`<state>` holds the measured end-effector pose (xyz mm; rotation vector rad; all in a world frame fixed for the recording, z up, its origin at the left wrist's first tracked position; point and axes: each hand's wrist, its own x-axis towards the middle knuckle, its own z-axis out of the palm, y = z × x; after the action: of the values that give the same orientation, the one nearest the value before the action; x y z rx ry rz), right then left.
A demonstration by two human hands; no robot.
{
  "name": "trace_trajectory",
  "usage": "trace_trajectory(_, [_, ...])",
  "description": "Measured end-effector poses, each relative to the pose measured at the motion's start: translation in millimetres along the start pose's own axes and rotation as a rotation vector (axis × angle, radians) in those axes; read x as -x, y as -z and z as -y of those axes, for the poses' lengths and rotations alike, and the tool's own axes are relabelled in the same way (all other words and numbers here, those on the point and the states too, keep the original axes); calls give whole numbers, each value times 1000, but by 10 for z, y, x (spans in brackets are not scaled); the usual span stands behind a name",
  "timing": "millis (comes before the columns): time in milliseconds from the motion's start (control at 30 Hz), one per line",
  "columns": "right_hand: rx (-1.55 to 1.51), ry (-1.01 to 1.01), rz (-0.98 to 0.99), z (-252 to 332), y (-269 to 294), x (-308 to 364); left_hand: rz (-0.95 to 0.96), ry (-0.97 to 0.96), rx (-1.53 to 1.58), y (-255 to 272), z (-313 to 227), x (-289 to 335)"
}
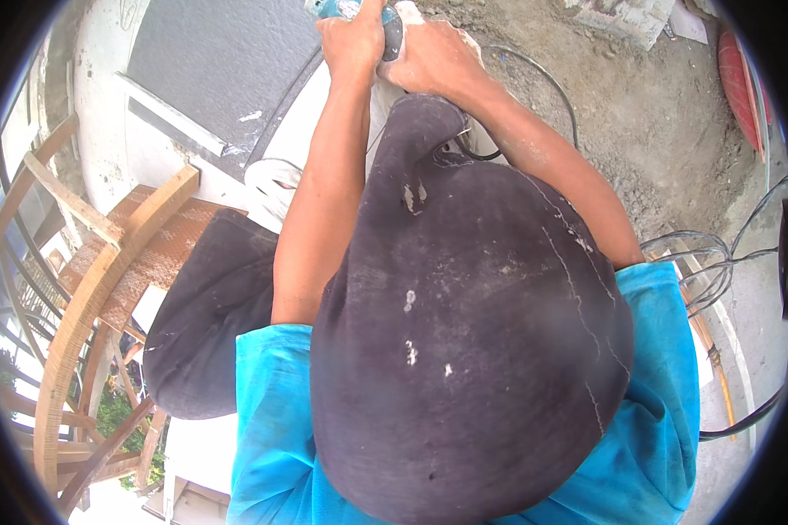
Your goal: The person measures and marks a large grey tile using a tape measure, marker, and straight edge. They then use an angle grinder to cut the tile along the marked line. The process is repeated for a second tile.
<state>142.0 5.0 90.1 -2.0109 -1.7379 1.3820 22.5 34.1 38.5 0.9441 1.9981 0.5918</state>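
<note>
At the top edge, my left hand [353, 45] and my right hand [435, 58] are closed side by side around a teal-and-black power tool [328, 8]. Its far end is cut off by the frame, so its exact kind cannot be made out. White dust coats the fingers of my right hand. A black cord [547, 74] loops on the ground just right of that hand. Between my forearms rises my bent knee in dark trousers [464, 289], stained with white specks. Pale white material [302, 122] lies beneath the hands, partly hidden by my left forearm.
A dark grey panel [219, 61] with a white strip [171, 114] lies at upper left. Curved-looking wooden beams [105, 289] and a brown board [149, 254] stand at left. Sandy ground [648, 114], a red object [737, 87] and coiled black cables [714, 262] are at right.
</note>
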Motion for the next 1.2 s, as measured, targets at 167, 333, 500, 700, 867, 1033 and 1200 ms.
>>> trace_trajectory(167, [-18,-12,-14,12,12,38,-24,10,-13,-23,21,13])
trace_trajectory(333, [117,59,-12,-49,-51,60,-20,16,-1,-32,-1,45])
trace_trajectory(500, [-7,1,37,-49,6,67,2,-3,40,-23,19,79])
trace_trajectory(700, [22,-7,49,-68,2,62,26,2,42,-30,26,116])
trace_trajectory(867, [170,24,14,-123,-79,106,28,-28,118,-41,-3,172])
trace_trajectory(1033, [162,30,-26,-142,-97,123,62,20,99,-16,-8,186])
trace_trajectory(1200, [44,-21,20,44,120,202,35,3,95,-23,38,186])
